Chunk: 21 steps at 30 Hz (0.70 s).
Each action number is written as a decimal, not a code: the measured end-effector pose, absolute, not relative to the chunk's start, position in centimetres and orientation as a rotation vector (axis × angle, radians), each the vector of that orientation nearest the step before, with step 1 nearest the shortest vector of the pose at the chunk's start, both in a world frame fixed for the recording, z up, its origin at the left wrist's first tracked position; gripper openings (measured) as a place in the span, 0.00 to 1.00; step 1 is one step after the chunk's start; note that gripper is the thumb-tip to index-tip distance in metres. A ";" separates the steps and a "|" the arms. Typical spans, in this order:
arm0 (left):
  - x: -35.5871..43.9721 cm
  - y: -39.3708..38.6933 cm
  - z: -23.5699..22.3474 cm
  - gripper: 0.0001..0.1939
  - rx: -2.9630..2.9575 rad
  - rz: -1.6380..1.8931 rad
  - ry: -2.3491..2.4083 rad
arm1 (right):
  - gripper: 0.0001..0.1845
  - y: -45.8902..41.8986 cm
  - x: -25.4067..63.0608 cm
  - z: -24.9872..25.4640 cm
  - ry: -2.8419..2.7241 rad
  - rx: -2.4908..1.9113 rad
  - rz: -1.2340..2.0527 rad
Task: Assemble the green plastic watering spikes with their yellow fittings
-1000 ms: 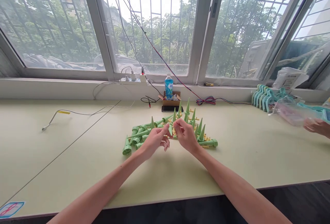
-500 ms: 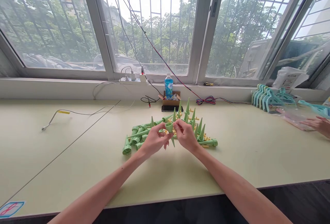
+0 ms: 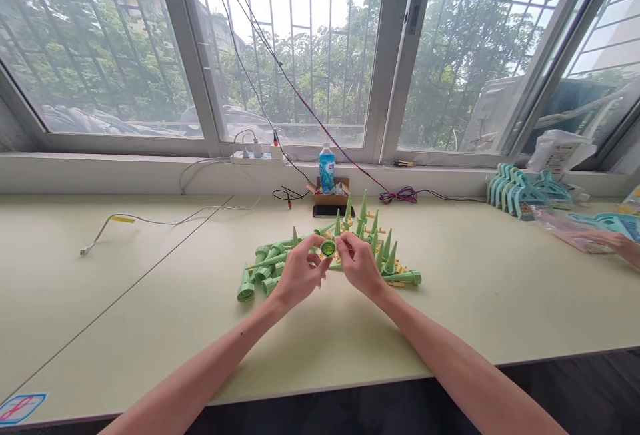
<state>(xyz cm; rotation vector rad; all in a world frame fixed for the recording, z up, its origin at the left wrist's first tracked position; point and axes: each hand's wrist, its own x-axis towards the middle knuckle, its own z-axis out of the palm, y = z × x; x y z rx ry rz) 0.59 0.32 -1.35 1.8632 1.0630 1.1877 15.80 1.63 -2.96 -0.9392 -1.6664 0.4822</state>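
Note:
My left hand is closed around the socket end of a green plastic watering spike. Its round open mouth faces me, and its pointed end is hidden. Right beside the rim, my right hand pinches with thumb and forefinger; what lies between those fingertips is too small to make out. Under and behind both hands is a pile of similar spikes, some lying down on the left and others standing point-up on the right. Small yellow plastic pieces are scattered among the standing ones.
Behind the pile are a black phone and a small cardboard box with a blue bottle. Cables lie along the wall. Teal hangers stand at right, where another person's hand touches a plastic bag. A white cable crosses the left.
The spike in my left hand has tilted so its mouth now points at me and its tip no longer shows. The other person's hand and a teal hanger at right have shifted.

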 end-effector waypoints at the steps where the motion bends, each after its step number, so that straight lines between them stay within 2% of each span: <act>1: 0.6 0.4 -1.3 0.11 1.830 1.192 1.070 | 0.15 1.6 15.8 -3.0 -1.653 -0.937 0.482; 5: 0.6 0.7 -1.2 0.14 1.623 1.171 1.036 | 0.14 1.6 15.9 -3.0 -1.619 -0.934 0.479; 10: 0.8 0.8 -0.9 0.25 1.282 0.952 0.875 | 0.14 1.5 15.9 -3.1 -1.662 -0.869 0.473; 21: 0.3 1.0 -0.9 0.16 1.133 0.930 0.752 | 0.14 1.7 16.0 -3.1 -1.707 -0.860 0.506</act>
